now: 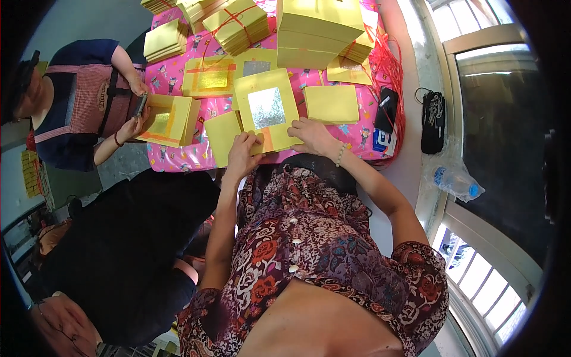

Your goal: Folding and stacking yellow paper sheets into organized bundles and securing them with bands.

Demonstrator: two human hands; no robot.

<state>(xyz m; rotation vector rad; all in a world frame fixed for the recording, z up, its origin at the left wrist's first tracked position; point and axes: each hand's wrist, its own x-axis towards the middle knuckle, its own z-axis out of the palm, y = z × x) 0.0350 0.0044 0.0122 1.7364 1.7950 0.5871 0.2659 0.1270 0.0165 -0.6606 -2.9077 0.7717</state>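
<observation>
Pink cover [172, 160] with small printed figures spreads over the tabletop, and the clock directions that follow centre on the yellow paper with a silver square [266, 107], which lies before the person at the near edge. At 7 o'clock the left hand [242, 156] has its fingers drawn together on the paper's bottom edge; at 4 o'clock the right hand [315, 138] lays bent fingers at the near corner. I cannot tell whether either thumb clamps from beneath.

As a judgement, the paper should be light and easily bent or creased, stiffer if several leaves lie together; the shiny square could be slick and prone to scuffing. Plain margins and corners look the best hold, with both hands spreading the support.

Just beside it at 8 o'clock lies another yellow piece [220, 134], and at 3 o'clock a plain yellow stack [332, 105]. Farther out at 3 o'clock is a black phone-like object [386, 110]. At 10 o'clock lies a gold-squared paper [211, 78]; beyond, at 11, a red-tied bundle [238, 27], and at 1 a tall yellow stack [318, 47]. Well apart at 9 o'clock, a co-worker [83, 98] holds a dark object [141, 105] above a gold-squared stack [169, 122].
</observation>
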